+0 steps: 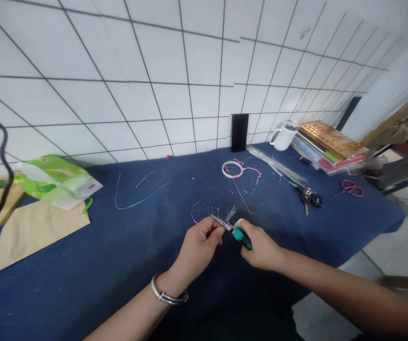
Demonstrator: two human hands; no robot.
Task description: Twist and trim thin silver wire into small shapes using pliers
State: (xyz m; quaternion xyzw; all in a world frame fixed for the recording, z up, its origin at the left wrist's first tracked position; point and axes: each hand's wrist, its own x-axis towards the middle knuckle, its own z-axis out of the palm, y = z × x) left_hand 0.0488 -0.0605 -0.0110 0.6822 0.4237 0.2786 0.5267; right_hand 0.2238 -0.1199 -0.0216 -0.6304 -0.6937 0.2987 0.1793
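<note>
My right hand point(262, 247) grips a pair of pliers point(238, 234) with green and black handles, the jaws pointing left. The jaw tips reach the fingertips of my left hand point(200, 241), which are pinched together; what they hold is too small to make out. A thin wire point(197, 204) with pink beads at its lower end curves up beside the left fingers. Beyond the pliers lie short wire pieces point(231, 213). Farther back, a white ring point(226, 176) rests on the blue cloth with a pink beaded strand point(252, 169) beside it.
Blue cloth point(93, 265) covers the table. At left are a green bag point(53, 177) and brown paper point(40, 232). Toward the right are a wire bundle point(278, 166), keys point(306, 201), red-handled scissors point(353, 188), a white mug point(282, 138), stacked books point(332, 147) and a black block point(239, 132).
</note>
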